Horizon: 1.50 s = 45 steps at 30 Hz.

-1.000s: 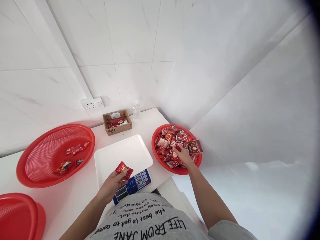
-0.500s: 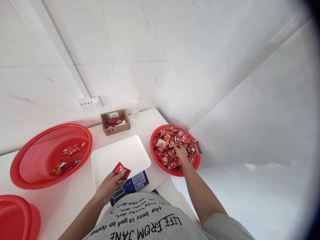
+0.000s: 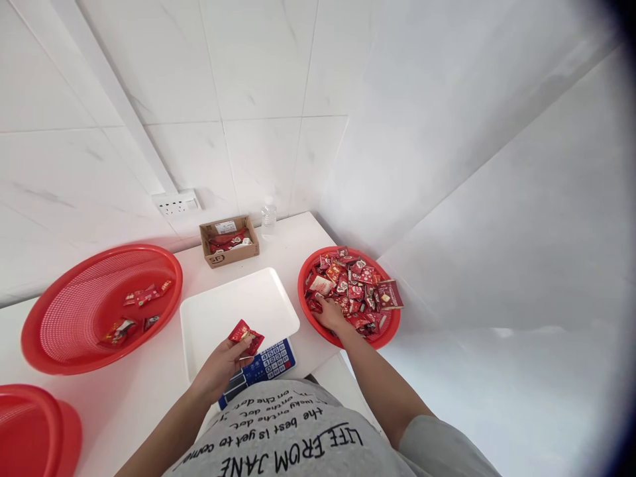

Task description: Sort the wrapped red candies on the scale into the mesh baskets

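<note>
My left hand (image 3: 221,368) is closed around small red snack packets (image 3: 247,336), held above the front of the white weighing pan (image 3: 243,301) of a digital scale. Below it shows the scale's blue keypad (image 3: 273,361). Over on the right, my right hand (image 3: 332,316) reaches into a round red plastic basket (image 3: 301,291) heaped with small red packets (image 3: 355,289). Its fingers are bent together among the packets near the left rim; what they grip is partly hidden. A larger dark red packet (image 3: 388,295) leans over the basket's right rim.
To the left, a big red mesh basket (image 3: 64,318) holds several packets. Another red basket (image 3: 30,430) stands at the lower left corner. A small cardboard box (image 3: 229,257) with red packets and a clear bottle (image 3: 269,217) stand along the wall, below a socket (image 3: 176,203).
My right hand has moved left within the basket, from its middle to near the left rim. My left hand keeps its packets in nearly the same place.
</note>
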Tool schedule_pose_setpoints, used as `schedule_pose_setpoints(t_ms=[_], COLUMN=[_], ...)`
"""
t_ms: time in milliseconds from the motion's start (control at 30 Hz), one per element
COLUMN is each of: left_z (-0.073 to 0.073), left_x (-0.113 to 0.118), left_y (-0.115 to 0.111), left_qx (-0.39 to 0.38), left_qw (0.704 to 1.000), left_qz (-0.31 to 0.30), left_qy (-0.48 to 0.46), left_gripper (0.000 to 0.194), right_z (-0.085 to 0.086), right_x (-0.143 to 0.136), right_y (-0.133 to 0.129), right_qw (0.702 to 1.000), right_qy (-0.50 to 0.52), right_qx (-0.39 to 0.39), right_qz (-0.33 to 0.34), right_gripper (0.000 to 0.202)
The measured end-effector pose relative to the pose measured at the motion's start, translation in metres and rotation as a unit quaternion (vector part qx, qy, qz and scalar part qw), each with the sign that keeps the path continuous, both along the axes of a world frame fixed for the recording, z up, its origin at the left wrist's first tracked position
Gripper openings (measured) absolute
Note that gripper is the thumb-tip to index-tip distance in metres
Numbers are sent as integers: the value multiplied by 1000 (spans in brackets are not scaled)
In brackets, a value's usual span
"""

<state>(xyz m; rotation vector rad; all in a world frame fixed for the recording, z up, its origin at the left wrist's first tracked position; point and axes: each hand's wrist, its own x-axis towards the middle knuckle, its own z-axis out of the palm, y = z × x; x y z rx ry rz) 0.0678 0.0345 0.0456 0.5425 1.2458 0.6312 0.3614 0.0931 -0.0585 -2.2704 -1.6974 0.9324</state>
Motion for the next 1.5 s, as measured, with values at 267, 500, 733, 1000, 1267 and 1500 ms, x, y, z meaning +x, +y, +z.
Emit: schedule_pose_setpoints(t_ms=[267,500,733,1000,1267,1500], left_z=[-4,-5,-15,-30,-44,-46], left_x=[-3,-10,-23,-53,-71,-66], left_y=[-4,-7,-2,10,-2,-3], left_qx=[3,-6,50,143,236,334], left_qw=[1000,1000,995,950,887,808], left_qz=[-5,-2,-5,-15,-53,-154], left_qy=[-4,-1,85,277,394,460], left_gripper=[45,43,48,76,53,46], right_z=[3,20,55,76,77,77], right_x=[11,36,24,-67,-151,-157], right_y=[-10,-21,-23,-12,-5,-6], right_qw=[995,829,739,729,764,812], right_qy=[78,442,543,627,617,556], right_qx=[33,91,49,-17,-4,-11], right_qz=[-48,-330,-397,-273,-187,-180], right_gripper=[30,33,29,28,34,31])
